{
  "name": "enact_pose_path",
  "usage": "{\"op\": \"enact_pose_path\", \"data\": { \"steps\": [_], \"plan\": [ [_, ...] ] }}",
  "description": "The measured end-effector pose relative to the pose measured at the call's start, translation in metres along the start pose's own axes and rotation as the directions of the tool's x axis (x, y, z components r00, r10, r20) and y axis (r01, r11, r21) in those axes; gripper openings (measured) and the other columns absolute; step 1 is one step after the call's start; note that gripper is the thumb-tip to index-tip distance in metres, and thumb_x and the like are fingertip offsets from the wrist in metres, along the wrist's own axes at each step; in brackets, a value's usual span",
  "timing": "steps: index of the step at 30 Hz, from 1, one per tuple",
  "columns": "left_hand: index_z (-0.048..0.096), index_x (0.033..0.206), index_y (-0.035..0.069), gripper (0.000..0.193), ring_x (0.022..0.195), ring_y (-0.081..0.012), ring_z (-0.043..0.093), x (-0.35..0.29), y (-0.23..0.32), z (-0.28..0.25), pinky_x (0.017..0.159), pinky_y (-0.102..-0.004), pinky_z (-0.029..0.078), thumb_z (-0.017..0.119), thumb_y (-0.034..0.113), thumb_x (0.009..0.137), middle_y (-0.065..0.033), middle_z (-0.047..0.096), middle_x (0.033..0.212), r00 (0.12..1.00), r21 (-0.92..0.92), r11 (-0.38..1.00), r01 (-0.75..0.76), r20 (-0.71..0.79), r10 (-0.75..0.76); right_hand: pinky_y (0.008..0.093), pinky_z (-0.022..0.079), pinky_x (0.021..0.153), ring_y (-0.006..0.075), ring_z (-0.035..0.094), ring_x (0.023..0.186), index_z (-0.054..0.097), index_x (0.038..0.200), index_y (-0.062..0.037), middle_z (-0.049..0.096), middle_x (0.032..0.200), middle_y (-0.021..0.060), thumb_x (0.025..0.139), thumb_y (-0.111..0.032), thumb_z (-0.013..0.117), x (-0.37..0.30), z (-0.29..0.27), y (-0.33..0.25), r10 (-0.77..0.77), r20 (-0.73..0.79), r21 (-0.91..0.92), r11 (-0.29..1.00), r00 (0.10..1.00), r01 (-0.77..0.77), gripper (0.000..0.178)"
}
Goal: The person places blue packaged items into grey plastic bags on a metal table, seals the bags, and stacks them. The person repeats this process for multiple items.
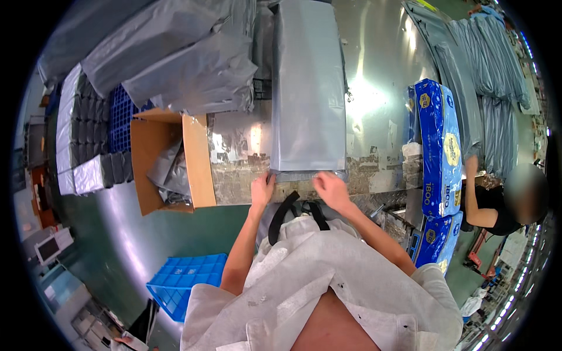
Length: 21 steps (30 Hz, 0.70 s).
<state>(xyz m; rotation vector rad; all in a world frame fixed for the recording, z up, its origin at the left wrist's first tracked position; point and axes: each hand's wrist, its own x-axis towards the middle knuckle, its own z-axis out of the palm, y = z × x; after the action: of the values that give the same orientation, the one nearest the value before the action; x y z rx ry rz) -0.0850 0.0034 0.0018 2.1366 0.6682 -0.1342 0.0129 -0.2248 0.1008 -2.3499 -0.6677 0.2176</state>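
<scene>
A long grey plastic mailing bag [308, 99] lies lengthwise on the metal table in front of me, filled out into a flat-topped block. My left hand [263, 189] is at the left corner of its near edge, fingers closed on the plastic. At the right part of that same edge, my right hand [331, 189] has its fingers curled and pressed together on the bag's flap. The strip of plastic between the two hands lies along the table's front edge. What is inside the bag cannot be seen.
Grey bags [193, 70] are heaped at the far left. Below them stands an open cardboard box [199, 158] with grey plastic inside. Blue tissue packs [440, 152] are stacked right; beyond works another person [492, 199]. A blue crate [184, 278] sits on the floor.
</scene>
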Motion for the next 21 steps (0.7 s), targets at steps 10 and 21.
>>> {"op": "enact_pose_path", "data": {
  "steps": [10,21],
  "plan": [
    [0.062,0.086,0.004,0.033,0.079,-0.0467,0.059,0.005,0.009,-0.010,0.067,-0.0533,0.046,0.052,0.035,0.093,-0.0246,0.063,0.079,0.991,-0.013,0.999,0.052,-0.122,-0.053,0.0512,0.048,0.084,0.0448,0.062,0.092,0.064,0.102,0.0010,0.065,0.097,0.0284,0.093,-0.043,0.044,0.089,0.050,0.005,0.327,0.537,-0.355,0.924,0.778,-0.144,0.049],
    [0.067,0.081,0.004,0.031,0.070,-0.0343,0.064,-0.017,0.090,0.006,0.064,-0.0412,0.049,0.065,0.035,0.084,-0.0175,0.065,0.073,0.975,-0.031,0.991,-0.131,0.179,0.134,0.0356,0.048,0.067,0.0264,0.064,0.071,0.064,0.094,0.0023,0.067,0.080,0.0147,0.078,-0.034,0.072,0.006,-0.050,0.079,0.476,-0.004,-0.162,0.867,0.879,-0.470,0.041]
  ]
}}
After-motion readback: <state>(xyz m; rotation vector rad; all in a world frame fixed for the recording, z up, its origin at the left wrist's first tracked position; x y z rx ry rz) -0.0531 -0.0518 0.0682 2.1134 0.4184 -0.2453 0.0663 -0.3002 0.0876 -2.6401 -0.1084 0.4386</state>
